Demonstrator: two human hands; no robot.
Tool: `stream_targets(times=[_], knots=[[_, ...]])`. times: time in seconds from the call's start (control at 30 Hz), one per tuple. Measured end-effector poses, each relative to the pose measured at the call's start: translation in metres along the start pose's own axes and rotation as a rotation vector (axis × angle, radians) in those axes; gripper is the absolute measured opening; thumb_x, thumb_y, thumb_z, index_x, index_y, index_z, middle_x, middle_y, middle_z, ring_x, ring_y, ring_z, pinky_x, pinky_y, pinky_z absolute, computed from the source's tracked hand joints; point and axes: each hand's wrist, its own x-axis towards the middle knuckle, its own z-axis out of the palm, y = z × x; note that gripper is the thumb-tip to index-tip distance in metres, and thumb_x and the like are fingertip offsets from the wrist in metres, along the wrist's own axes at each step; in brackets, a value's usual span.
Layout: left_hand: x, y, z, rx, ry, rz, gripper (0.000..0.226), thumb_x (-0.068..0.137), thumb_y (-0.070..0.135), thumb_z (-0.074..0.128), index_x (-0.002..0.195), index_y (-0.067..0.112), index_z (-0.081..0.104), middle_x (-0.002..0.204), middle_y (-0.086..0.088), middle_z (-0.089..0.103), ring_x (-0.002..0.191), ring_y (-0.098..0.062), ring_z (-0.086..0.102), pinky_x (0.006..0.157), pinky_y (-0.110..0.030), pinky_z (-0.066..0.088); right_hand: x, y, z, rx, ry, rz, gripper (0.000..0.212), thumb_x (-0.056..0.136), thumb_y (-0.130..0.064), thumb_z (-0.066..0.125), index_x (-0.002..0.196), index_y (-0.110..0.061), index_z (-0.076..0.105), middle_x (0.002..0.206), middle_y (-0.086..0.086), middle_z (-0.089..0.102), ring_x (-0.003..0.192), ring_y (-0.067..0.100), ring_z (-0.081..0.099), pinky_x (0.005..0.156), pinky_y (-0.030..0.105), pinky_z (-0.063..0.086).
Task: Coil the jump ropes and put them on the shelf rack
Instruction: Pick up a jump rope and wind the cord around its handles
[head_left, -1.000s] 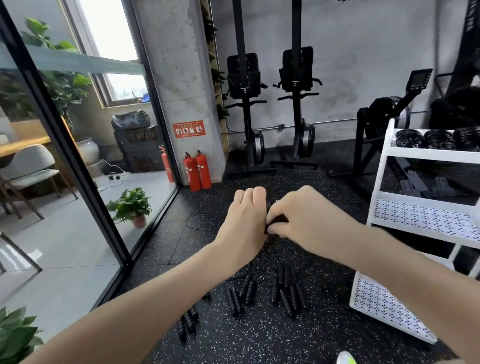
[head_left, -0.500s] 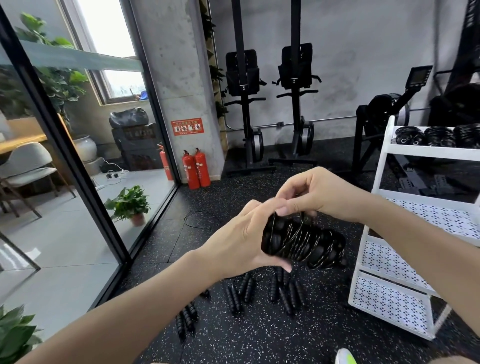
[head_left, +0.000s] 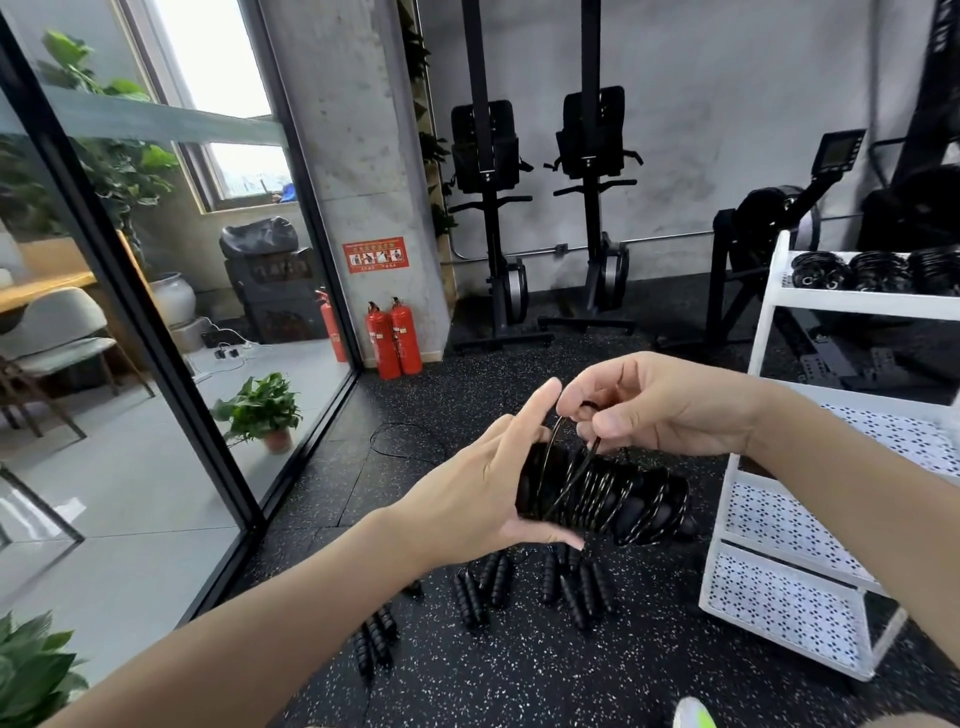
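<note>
A black jump rope (head_left: 613, 493), its cord wound round its two ridged handles, is held in front of me. My left hand (head_left: 483, 493) grips the bundle's left end, thumb underneath and index finger raised. My right hand (head_left: 660, 410) pinches a loop of the thin cord just above the bundle. Several more black jump ropes (head_left: 524, 582) lie on the speckled floor below my hands. The white shelf rack (head_left: 779, 525) stands at the right, with coiled ropes (head_left: 878, 270) on its top shelf.
A glass wall (head_left: 156, 338) with a black frame runs along the left. Two red fire extinguishers (head_left: 394, 338) stand by a concrete pillar. Black exercise machines (head_left: 540, 208) line the far wall. A loose cord (head_left: 400, 441) lies on the floor beyond my hands.
My hands have come apart and the wound rope bundle has come into view. My right hand has lifted a loop of cord above the bundle, and my left index finger has straightened.
</note>
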Motion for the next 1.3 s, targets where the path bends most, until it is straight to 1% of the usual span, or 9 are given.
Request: stream_targets(times=[0.07, 0.1, 0.23, 0.33, 0.47, 0.57, 0.77, 1.07, 1.3], knots=[[0.003, -0.003, 0.001, 0.028, 0.005, 0.078, 0.126, 0.075, 0.051, 0.085, 0.161, 0.028, -0.004, 0.145, 0.02, 0.034, 0.128, -0.011, 0.041, 0.108, 0.002, 0.016, 0.004, 0.006, 0.002, -0.045, 0.056, -0.051, 0.029, 0.082, 0.0, 0.072, 0.111, -0.004, 0.075, 0.093, 0.009, 0.063, 0.082, 0.015, 0.063, 0.078, 0.024, 0.058], [0.004, -0.006, 0.003, 0.076, 0.036, 0.141, 0.121, 0.076, 0.051, 0.084, 0.161, 0.021, 0.004, 0.137, 0.02, 0.038, 0.122, -0.014, 0.046, 0.111, -0.007, 0.026, 0.006, 0.01, 0.004, -0.066, 0.099, -0.081, 0.03, 0.083, -0.002, 0.07, 0.113, -0.003, 0.074, 0.091, 0.009, 0.065, 0.081, 0.015, 0.062, 0.077, 0.024, 0.057], [0.011, -0.027, 0.006, 0.255, 0.143, 0.326, 0.096, 0.083, 0.052, 0.077, 0.15, 0.008, 0.024, 0.131, -0.011, 0.055, 0.116, -0.025, 0.052, 0.106, -0.036, 0.044, 0.01, 0.019, 0.007, -0.208, 0.222, -0.154, 0.033, 0.082, -0.018, 0.075, 0.115, -0.015, 0.076, 0.094, 0.012, 0.059, 0.087, 0.019, 0.059, 0.087, 0.03, 0.053], [0.016, -0.039, 0.001, 0.307, 0.172, 0.405, 0.081, 0.089, 0.049, 0.073, 0.144, 0.007, 0.029, 0.129, -0.013, 0.051, 0.114, -0.029, 0.051, 0.106, -0.037, 0.044, 0.011, 0.025, 0.01, -0.343, 0.272, -0.129, 0.03, 0.084, -0.028, 0.075, 0.114, -0.027, 0.075, 0.097, 0.013, 0.067, 0.09, 0.02, 0.063, 0.09, 0.034, 0.053], [0.02, -0.047, -0.004, 0.318, 0.187, 0.451, 0.073, 0.091, 0.047, 0.073, 0.136, 0.007, 0.033, 0.121, -0.021, 0.056, 0.109, -0.033, 0.054, 0.102, -0.04, 0.047, 0.014, 0.033, 0.014, -0.287, 0.333, -0.172, 0.032, 0.085, -0.021, 0.073, 0.116, -0.015, 0.072, 0.108, 0.011, 0.076, 0.097, 0.018, 0.071, 0.09, 0.033, 0.057], [0.019, -0.048, -0.006, 0.35, 0.152, 0.439, 0.072, 0.093, 0.051, 0.069, 0.136, 0.006, 0.034, 0.124, -0.019, 0.058, 0.111, -0.033, 0.055, 0.103, -0.041, 0.047, 0.017, 0.036, 0.016, -0.276, 0.406, -0.235, 0.03, 0.079, -0.013, 0.078, 0.109, -0.009, 0.075, 0.101, 0.007, 0.079, 0.093, 0.013, 0.073, 0.081, 0.021, 0.056], [0.012, -0.05, -0.005, 0.306, 0.114, 0.405, 0.087, 0.089, 0.052, 0.072, 0.146, 0.005, 0.027, 0.126, -0.015, 0.057, 0.113, -0.028, 0.052, 0.104, -0.037, 0.047, 0.019, 0.039, 0.019, -0.393, 0.595, -0.351, 0.013, 0.077, -0.011, 0.083, 0.089, -0.011, 0.078, 0.082, 0.003, 0.078, 0.078, 0.013, 0.073, 0.082, 0.02, 0.056], [0.013, -0.05, 0.0, 0.404, 0.126, 0.503, 0.088, 0.093, 0.059, 0.065, 0.153, 0.004, 0.03, 0.126, -0.018, 0.059, 0.115, -0.033, 0.056, 0.108, -0.041, 0.045, 0.025, 0.04, 0.023, -0.312, 0.529, -0.339, 0.005, 0.084, -0.01, 0.078, 0.088, -0.008, 0.074, 0.079, 0.009, 0.075, 0.06, 0.019, 0.057, 0.059, 0.029, 0.05], [0.005, -0.053, 0.005, 0.345, 0.087, 0.413, 0.105, 0.088, 0.063, 0.065, 0.158, 0.006, 0.012, 0.127, -0.013, 0.059, 0.116, -0.026, 0.055, 0.107, -0.035, 0.045, 0.019, 0.028, 0.01, 0.062, 0.289, -0.158, 0.018, 0.084, -0.004, 0.071, 0.101, -0.002, 0.073, 0.078, 0.011, 0.061, 0.065, 0.012, 0.057, 0.055, 0.016, 0.048]])
